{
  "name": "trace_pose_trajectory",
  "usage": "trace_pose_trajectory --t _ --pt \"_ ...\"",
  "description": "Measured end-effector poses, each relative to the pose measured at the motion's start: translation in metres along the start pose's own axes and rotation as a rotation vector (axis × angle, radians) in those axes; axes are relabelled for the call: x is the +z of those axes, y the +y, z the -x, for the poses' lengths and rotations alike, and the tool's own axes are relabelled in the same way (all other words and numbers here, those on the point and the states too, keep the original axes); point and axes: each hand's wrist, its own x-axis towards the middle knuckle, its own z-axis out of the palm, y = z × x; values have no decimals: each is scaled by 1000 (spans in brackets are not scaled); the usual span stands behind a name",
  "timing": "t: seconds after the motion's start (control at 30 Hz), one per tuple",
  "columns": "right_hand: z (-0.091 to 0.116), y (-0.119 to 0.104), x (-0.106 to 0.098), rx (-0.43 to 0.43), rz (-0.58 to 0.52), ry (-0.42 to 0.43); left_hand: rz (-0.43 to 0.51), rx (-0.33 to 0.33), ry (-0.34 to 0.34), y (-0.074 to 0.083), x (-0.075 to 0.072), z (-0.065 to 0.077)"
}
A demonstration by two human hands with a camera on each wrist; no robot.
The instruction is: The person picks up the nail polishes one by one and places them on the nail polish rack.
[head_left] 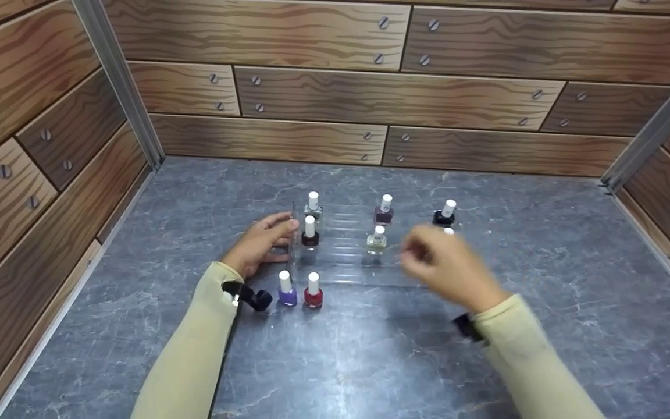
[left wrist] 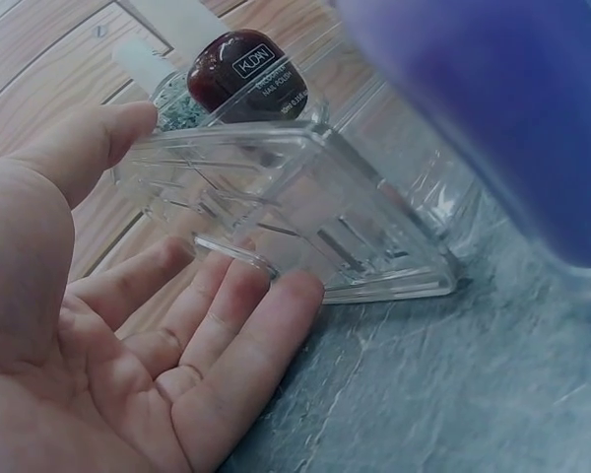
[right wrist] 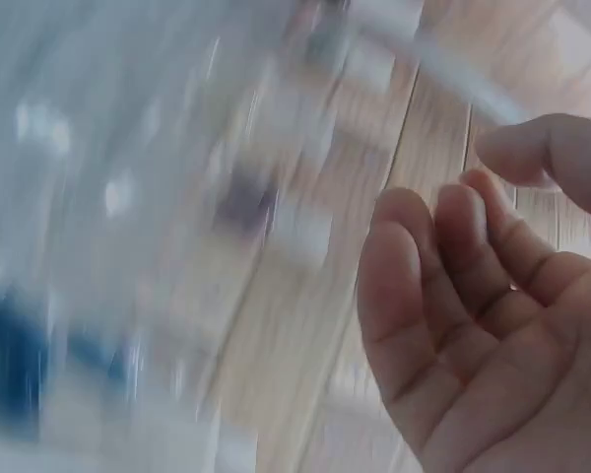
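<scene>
My left hand (head_left: 262, 241) holds the left end of a clear plastic rack (head_left: 344, 270); in the left wrist view its thumb lies at the upper edge and fingertips touch the end panel. Near it on the rack stand a dark red nail polish bottle (head_left: 310, 237) and a glittery one (head_left: 313, 210). My right hand (head_left: 445, 265) is above the rack's right part, fingers loosely bent, holding nothing. A white cap (head_left: 449, 231) shows behind it; the bottle below is hidden. A pale clear bottle (head_left: 376, 243), a plum bottle (head_left: 384, 214) and a black bottle (head_left: 444, 217) also stand there.
In front of the rack's left end, a purple bottle (head_left: 287, 295) and a red bottle (head_left: 313, 297) stand on the grey marbled table (head_left: 341, 361). Wood-patterned panels (head_left: 312, 90) enclose the back and sides. The right wrist view is heavily blurred.
</scene>
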Motion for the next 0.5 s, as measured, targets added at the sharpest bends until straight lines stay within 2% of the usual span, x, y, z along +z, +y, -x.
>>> trace_pose_trajectory --t 0.1,0.23,0.33,0.5 --pt "-8 -20 26 -16 -108 -175 4 -2 -4 -1 0 0" --pt "-23 -40 56 -6 -133 -352 6 4 4 -1 -2 0" --pt "-31 -48 75 5 -110 -411 12 4 -1 0 -1 -1" --pt "-41 -53 95 -42 -17 -427 16 3 -8 0 -1 -1"
